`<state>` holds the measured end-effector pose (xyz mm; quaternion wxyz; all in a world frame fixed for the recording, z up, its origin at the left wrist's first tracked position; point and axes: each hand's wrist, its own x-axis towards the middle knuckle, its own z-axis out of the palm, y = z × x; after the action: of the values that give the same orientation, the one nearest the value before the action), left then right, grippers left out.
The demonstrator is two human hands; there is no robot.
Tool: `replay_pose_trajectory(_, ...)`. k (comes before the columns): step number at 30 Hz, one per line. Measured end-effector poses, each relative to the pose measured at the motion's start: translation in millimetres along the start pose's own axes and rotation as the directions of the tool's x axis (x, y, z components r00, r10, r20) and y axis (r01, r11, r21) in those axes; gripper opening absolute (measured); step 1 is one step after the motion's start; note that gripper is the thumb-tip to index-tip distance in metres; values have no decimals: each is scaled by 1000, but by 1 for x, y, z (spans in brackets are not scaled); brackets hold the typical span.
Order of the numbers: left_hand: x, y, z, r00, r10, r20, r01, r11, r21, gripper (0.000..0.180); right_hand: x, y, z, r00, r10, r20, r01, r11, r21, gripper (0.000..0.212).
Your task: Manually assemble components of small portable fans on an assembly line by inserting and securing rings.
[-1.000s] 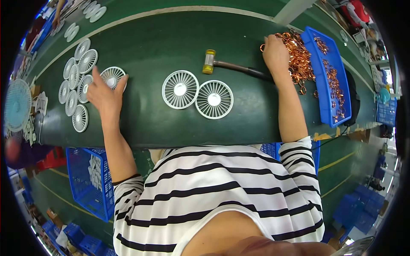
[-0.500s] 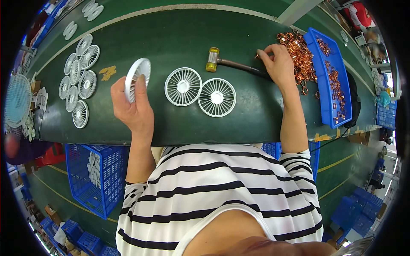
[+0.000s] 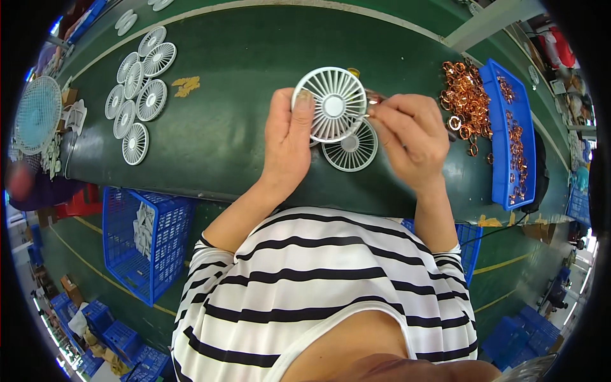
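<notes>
My left hand (image 3: 287, 143) grips a white spoked fan grille (image 3: 333, 107) by its left rim, thumb on the front, raised above the table with its face toward me. At the grille's right rim, the closed fingertips of my right hand (image 3: 415, 137) pinch a small ring, mostly covered by the fingers. Below the raised grille lies another white grille (image 3: 350, 153) on the green table; a further one beside it is almost wholly hidden. Behind my hands, a hammer (image 3: 354, 72) shows only a bit of its yellow head and its handle end.
Several white grilles (image 3: 151, 100) lie overlapping at the left of the table (image 3: 223, 127). At the right is a heap of copper-coloured rings (image 3: 468, 95), beside a blue tray (image 3: 501, 153) holding more. A blue crate (image 3: 149, 242) stands below the table's front edge at the left.
My left hand has carried the grille rightward and turned its face toward me. My right hand has left the ring heap and come to the grille's rim. The whole view has shifted slightly.
</notes>
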<state>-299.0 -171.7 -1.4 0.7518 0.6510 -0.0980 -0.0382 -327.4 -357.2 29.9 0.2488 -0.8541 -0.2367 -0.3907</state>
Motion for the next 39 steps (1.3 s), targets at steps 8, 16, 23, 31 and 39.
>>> replay_pose_trajectory(8, -4, -7, 8, 986, 136, 93, -140, 989, 42, 32, 3, -19, 16, 978, 49, 201, -45, 999, -27, 14)
replay_pose_trajectory(16, -2, -1, 4, 990, 64, 123, -71, 996, 52, 34, -5, -30, 22, 961, 263, 91, -259, 964, -54, 27)
replay_pose_trajectory(23, -12, 17, -13, 882, -204, 424, 303, 936, -179, 47, 1, -21, -13, 937, 35, 348, -95, 983, 157, 35)
replay_pose_trajectory(31, -19, 11, -9, 894, -131, 428, 212, 966, -148, 48, -16, -8, -3, 927, 57, 371, -230, 868, 441, 32)
replay_pose_trajectory(39, -14, -3, -4, 914, -229, 334, 297, 940, -167, 37, -19, -22, 8, 916, 275, 291, -349, 904, 246, 27)
